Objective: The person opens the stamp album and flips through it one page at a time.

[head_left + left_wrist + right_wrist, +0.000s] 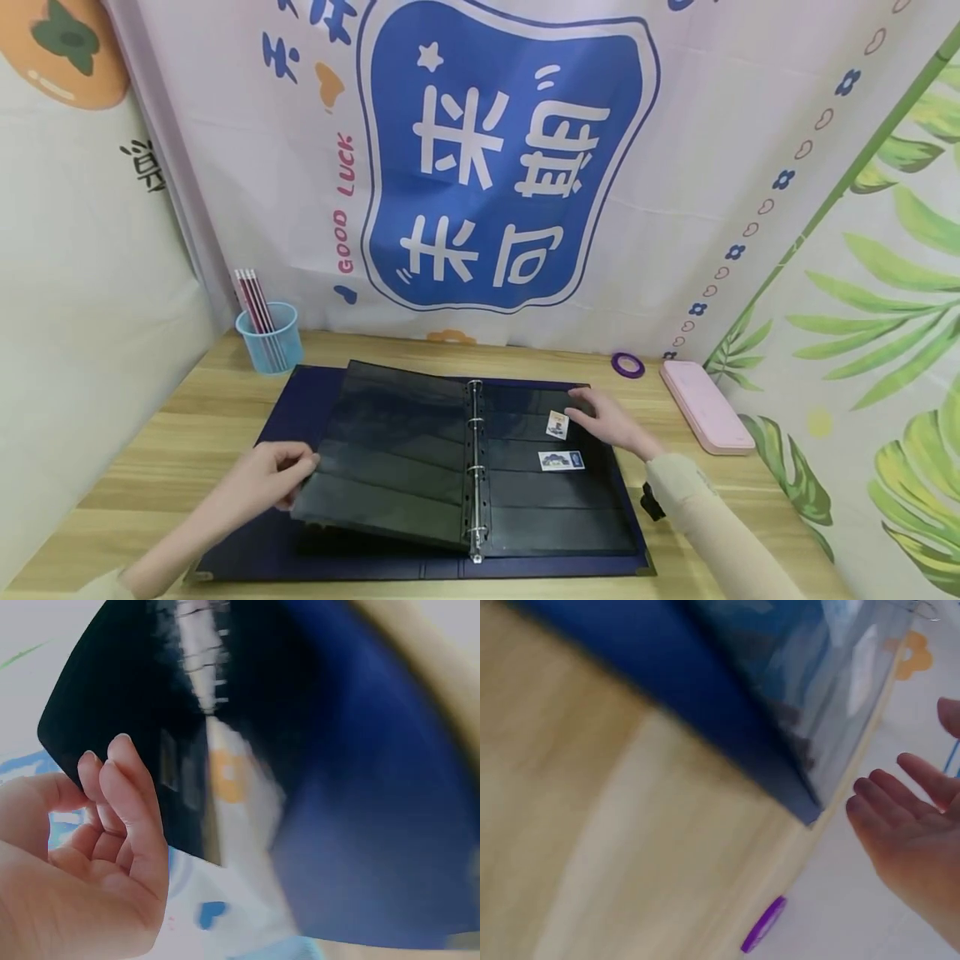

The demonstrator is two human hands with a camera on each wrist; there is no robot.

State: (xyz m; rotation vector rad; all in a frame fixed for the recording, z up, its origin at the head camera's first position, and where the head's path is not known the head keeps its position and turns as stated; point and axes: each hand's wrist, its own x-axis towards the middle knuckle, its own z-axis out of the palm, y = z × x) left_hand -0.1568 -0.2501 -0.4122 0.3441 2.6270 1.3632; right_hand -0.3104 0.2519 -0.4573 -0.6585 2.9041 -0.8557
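Observation:
A blue ring binder album lies spread on the table, its metal rings running down the middle. Black pocket pages on the left side are lifted at their outer edge. My left hand pinches that edge between thumb and fingers; the left wrist view shows the black page at the fingertips. Two stamps, a small upright one and a wider one, sit on the right page. Beside the upper stamp, my right hand hovers with loosely extended fingers, holding nothing.
A light blue cup with several pencils stands at the back left. A purple tape roll and a pink case lie at the back right. A small black object is partly hidden by my right sleeve. Printed cloth hangs behind the table.

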